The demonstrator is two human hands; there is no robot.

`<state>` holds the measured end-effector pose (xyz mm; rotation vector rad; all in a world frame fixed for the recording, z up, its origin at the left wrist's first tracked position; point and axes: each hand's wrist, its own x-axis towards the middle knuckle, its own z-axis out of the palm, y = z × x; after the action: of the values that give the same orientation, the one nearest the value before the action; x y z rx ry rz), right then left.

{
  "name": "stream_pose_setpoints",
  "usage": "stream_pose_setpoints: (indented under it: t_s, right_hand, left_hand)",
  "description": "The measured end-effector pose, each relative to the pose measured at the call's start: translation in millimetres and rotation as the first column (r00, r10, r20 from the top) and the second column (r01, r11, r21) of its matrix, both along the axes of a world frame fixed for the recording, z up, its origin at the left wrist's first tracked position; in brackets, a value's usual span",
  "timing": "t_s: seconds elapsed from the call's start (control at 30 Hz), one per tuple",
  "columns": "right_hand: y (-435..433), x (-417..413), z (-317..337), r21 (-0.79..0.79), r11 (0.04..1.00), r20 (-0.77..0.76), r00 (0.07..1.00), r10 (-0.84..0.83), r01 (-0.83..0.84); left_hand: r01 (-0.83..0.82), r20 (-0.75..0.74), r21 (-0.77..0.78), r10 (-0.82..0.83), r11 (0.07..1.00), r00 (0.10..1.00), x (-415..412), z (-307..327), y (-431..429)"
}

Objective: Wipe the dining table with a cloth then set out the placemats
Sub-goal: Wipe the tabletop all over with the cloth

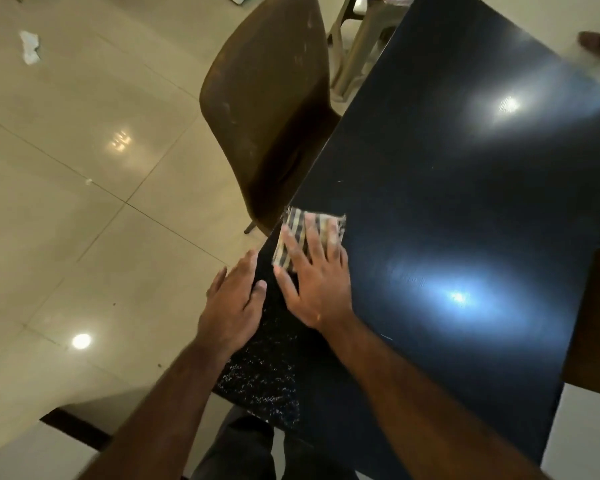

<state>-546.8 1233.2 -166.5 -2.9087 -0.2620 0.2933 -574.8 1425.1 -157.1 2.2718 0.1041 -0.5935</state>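
Looking down at a dark, glossy counter (465,202), a person is wiping it with a small striped cloth (297,218). The cloth is lying flat on the counter, right at its left edge and towards the person's end. The right grip (317,289) is pressing down on it with fingers spread and straight, not curled round the fabric, so only the flat of the fingers is pinning it. The left grip (234,306) is resting flat at the counter's left edge, just beside the right one, fingers relaxed and holding nothing.

The cloth is sitting under the right grip's fingertips, ahead of the palm, with its long side running roughly away from the person along the counter's edge. The right grip is the one on it; the left is near but not touching it. Most of the counter is stretching off to the right and far end, so the coming stroke probably needs to sweep that way.

A speckled dark patch (264,375) is showing at the counter's near left corner; whether it is a placemat or crumbs is unclear. A brown chair (274,109) is standing against the counter's left side.
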Motion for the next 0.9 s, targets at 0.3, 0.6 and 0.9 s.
stream_pose_setpoints:
  t_s: [0.3,0.6,0.9]
  right_hand:
    - [-36,8,-3,-0.073,0.973,0.029,0.976,-0.217,0.219]
    - [37,-52,-2,0.000,0.977,0.043,0.976,0.212,-0.212]
    - [-34,-70,4,-0.045,0.995,-0.018,0.996,0.086,-0.087]
  left_hand:
    - [0.029,-0.070,0.162,-0.018,0.986,0.997,-66,13,26]
    - [0.103,-0.048,0.407,-0.091,0.908,0.995,-107,18,7]
    - [0.019,-0.101,0.513,0.039,0.858,0.994,-189,14,6]
